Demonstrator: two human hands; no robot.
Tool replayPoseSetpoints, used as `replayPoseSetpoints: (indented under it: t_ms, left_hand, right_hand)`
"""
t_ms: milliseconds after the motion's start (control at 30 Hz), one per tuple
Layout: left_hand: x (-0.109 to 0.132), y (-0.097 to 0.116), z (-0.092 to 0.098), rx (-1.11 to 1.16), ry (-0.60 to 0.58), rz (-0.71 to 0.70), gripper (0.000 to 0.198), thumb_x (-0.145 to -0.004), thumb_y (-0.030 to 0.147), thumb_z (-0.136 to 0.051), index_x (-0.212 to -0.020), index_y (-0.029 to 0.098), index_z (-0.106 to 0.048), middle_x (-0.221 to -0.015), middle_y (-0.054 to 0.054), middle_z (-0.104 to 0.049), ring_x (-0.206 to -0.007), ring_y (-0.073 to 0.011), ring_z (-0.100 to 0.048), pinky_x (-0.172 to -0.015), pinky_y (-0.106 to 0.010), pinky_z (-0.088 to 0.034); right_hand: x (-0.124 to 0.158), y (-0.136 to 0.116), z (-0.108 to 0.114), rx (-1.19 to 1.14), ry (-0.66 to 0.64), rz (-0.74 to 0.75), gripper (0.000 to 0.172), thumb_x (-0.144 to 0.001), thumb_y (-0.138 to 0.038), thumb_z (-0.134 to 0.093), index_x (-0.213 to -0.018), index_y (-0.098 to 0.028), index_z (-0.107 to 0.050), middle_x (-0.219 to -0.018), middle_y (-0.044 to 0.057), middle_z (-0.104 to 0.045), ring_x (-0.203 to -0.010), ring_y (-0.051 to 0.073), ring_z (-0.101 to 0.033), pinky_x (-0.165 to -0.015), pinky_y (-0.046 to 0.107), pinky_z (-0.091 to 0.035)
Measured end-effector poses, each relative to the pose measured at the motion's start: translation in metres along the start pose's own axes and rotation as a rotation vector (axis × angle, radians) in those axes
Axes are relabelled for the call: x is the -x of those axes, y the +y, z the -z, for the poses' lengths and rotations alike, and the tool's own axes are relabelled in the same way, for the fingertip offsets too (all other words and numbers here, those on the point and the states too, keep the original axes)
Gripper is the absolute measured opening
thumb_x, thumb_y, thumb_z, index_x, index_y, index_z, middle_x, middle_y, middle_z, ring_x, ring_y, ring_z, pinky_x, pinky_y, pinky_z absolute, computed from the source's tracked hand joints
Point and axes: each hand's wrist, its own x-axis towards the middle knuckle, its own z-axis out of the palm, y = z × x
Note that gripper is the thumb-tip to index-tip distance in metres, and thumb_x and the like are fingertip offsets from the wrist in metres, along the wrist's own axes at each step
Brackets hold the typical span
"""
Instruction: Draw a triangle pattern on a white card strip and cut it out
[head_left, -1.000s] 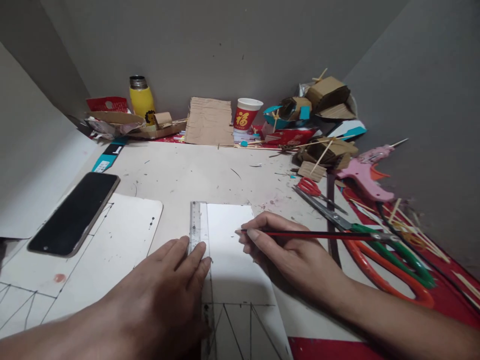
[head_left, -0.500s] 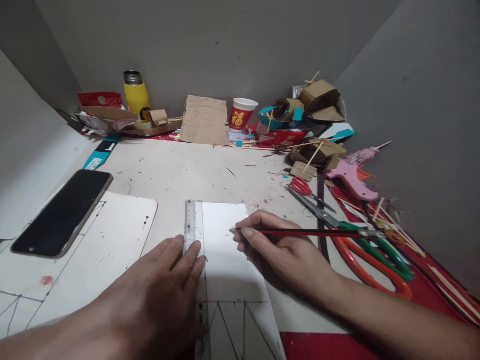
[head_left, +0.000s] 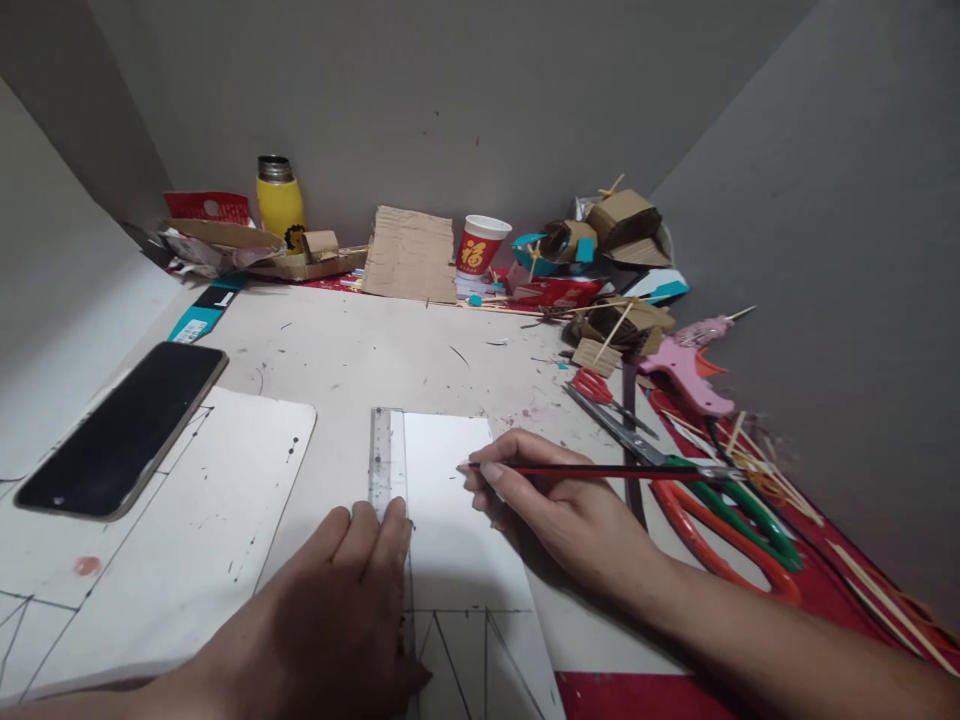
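In the head view, my left hand presses its bent fingers onto a clear plastic ruler, the thumb lower down near its edge. The ruler lies lengthwise along the left side of a white sheet with a dark line beside it. Lower on this sheet, slanted dark lines meet a crossing line. Pinched in my right hand is a red-and-black pencil, its tip pointing left just over the upper part of the sheet. Whether the tip touches the paper I cannot tell.
A phone lies on another marked sheet at left. Large scissors, small red scissors and a pink glue gun lie right. Behind stand a yellow bottle, cardboard and a paper cup.
My left hand has slid down the ruler toward me, its fingers drawn closer together. My right hand keeps the pencil in nearly the same place. The whole view has shifted slightly.
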Motion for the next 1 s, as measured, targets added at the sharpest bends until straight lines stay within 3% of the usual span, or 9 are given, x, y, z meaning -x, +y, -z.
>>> replayPoseSetpoints:
  t_ms: [167, 533, 767, 1000]
  left_hand:
    - [0.002, -0.001, -0.004, -0.001, 0.111, -0.023, 0.046, -0.089, 0.050, -0.059, -0.105, 0.011, -0.079, -0.126, -0.025, -0.067, -0.097, -0.0368, -0.065, -0.081, -0.047, -0.044]
    - [0.004, 0.001, -0.007, 0.070, 0.076, -0.025, 0.040, -0.093, 0.047, -0.055, -0.104, 0.017, -0.078, -0.133, -0.021, -0.065, -0.107, -0.0357, -0.063, -0.086, -0.047, -0.045]
    - [0.003, 0.002, -0.018, 0.089, 0.135, 0.087, 0.068, -0.086, 0.060, -0.060, -0.122, 0.004, -0.070, -0.135, -0.027, -0.061, -0.125, -0.0395, -0.057, -0.100, -0.046, -0.045]
    - [0.004, 0.000, -0.031, 0.147, 0.025, 0.111, 0.069, -0.091, 0.060, -0.051, -0.130, 0.005, -0.064, -0.140, -0.026, -0.056, -0.133, -0.0395, -0.051, -0.106, -0.050, -0.043]
  right_hand:
    - [-0.001, 0.002, 0.002, 0.047, -0.015, 0.036, 0.019, -0.095, -0.037, -0.058, -0.089, -0.020, -0.064, -0.086, 0.006, -0.070, -0.072, 0.015, -0.063, -0.061, 0.027, -0.049]
    - [0.001, -0.004, -0.001, 0.007, 0.004, -0.017, 0.025, -0.089, -0.044, -0.065, -0.087, -0.020, -0.063, -0.081, 0.006, -0.069, -0.068, 0.016, -0.063, -0.054, 0.026, -0.047]
    - [-0.001, 0.000, 0.000, 0.021, -0.023, 0.016, 0.024, -0.092, -0.043, -0.062, -0.088, -0.020, -0.063, -0.081, 0.005, -0.068, -0.069, 0.015, -0.061, -0.057, 0.025, -0.047]
    - [-0.003, 0.001, -0.001, 0.025, -0.019, 0.014, 0.022, -0.092, -0.040, -0.059, -0.086, -0.019, -0.061, -0.079, 0.005, -0.067, -0.069, 0.016, -0.061, -0.056, 0.026, -0.046]
